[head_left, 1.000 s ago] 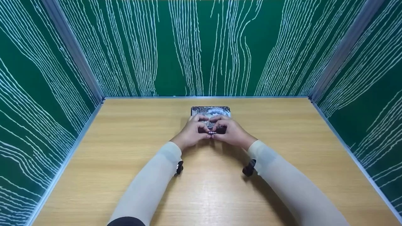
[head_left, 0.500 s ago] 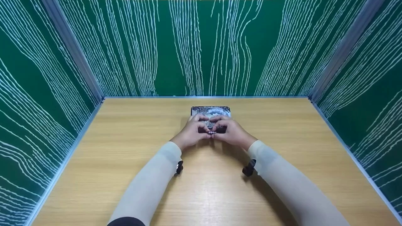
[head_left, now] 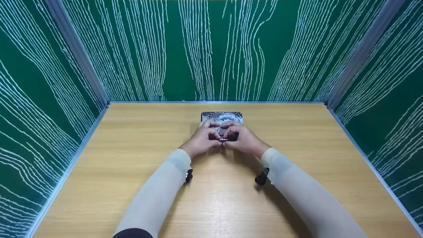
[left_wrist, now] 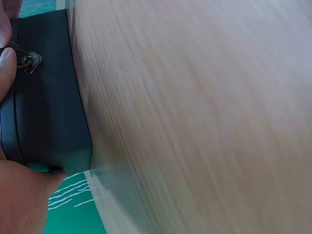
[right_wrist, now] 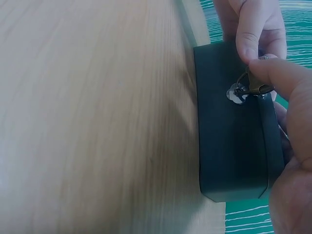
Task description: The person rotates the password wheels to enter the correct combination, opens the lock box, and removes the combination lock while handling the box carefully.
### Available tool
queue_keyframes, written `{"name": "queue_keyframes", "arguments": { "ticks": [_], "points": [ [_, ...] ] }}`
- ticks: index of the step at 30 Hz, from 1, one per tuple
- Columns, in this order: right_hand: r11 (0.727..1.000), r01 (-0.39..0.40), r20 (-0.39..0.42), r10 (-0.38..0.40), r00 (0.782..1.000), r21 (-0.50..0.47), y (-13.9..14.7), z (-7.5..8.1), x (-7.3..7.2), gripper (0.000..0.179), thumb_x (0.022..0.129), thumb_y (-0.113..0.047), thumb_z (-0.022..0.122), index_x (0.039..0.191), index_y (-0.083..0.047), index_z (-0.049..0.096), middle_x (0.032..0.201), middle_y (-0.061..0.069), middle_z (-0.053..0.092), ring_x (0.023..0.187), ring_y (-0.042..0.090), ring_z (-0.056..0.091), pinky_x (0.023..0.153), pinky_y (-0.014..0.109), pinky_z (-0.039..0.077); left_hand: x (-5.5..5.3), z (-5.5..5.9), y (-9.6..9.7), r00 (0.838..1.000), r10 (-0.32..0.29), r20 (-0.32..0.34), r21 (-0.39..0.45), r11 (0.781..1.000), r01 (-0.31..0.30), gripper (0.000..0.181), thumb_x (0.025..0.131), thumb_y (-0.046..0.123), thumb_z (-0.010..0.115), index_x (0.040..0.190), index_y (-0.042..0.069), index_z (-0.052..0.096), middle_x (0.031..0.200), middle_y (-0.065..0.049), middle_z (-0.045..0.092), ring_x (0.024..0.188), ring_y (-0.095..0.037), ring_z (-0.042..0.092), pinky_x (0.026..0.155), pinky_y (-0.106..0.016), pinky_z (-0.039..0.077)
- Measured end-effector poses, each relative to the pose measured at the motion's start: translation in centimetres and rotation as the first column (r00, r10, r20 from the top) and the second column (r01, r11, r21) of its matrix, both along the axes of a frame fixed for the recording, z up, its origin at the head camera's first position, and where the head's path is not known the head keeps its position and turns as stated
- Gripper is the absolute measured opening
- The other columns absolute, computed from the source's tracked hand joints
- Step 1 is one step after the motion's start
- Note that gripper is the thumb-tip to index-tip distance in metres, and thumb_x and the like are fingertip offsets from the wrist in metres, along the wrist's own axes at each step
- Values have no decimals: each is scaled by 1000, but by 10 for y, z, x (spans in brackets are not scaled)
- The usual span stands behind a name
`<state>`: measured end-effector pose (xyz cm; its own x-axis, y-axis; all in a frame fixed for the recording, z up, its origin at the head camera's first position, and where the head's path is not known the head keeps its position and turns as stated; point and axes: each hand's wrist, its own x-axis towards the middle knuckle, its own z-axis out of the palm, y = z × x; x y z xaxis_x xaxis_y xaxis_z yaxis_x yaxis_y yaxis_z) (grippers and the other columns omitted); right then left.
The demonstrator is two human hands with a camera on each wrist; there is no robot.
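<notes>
Left grip (head_left: 201, 139) and right grip (head_left: 245, 138) pinch the bronze-toned metal clasp (right_wrist: 256, 84); the black oblong box (right_wrist: 234, 144) behind looks stiff, best held endwise.

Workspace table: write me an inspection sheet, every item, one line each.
Surface: wood-grain table, shadows under the arms.
Job's things: black box with patterned top, standing near the table's far edge; lid down, metal clasp on its near side.
Clutter: nothing seen.
Grips: left grip and right grip, fingers curled at the clasp.
Cables: nothing seen.
Surroundings: green walls with wavy white lines, grey corner posts.
</notes>
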<state>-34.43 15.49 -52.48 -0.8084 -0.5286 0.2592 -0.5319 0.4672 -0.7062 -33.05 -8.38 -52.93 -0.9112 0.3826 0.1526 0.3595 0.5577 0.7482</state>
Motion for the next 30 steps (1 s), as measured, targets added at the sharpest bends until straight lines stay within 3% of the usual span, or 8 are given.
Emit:
{"name": "queue_keyframes", "arguments": {
  "ticks": [7,15,21,28,30],
  "points": [
    [1000,-10,-25,10,1000,-1,0,-1,-1,12,92,-7,92,98,-12,82,152,10,72,151,41,60,136,61,38,-1,-1,1,1000,-9,-22,-1,1000,9,10,96,14,91,95,10,82,164,-4,57,171,-36,28,145,-56,18],
    [1000,-9,-13,9,1000,0,1,1,0,13,91,-7,93,99,-11,83,154,10,72,153,42,58,138,61,34,0,1,2,1000,10,11,-4,1000,-10,9,97,15,91,96,12,83,165,0,55,175,-36,20,146,-57,12],
    [1000,-5,-15,5,1000,5,0,1,0,13,92,-7,93,99,-11,83,154,10,71,153,43,58,137,64,34,0,1,1,1000,8,7,7,1000,-8,12,96,15,92,93,12,81,163,0,55,173,-36,24,145,-57,14],
    [1000,-9,0,9,1000,-15,0,3,2,13,91,-6,93,97,-10,82,154,9,71,154,42,57,138,62,32,0,0,1,1000,5,8,10,1000,-5,12,96,15,91,93,12,80,164,-2,55,177,-40,14,146,-59,8],
    [1000,-10,0,10,1000,-15,0,3,2,13,91,-7,93,97,-10,82,154,9,71,154,41,57,138,61,32,-1,0,1,1000,4,2,8,1000,-4,11,96,14,91,93,11,80,164,-2,56,176,-40,18,146,-58,11]
  ]
}}
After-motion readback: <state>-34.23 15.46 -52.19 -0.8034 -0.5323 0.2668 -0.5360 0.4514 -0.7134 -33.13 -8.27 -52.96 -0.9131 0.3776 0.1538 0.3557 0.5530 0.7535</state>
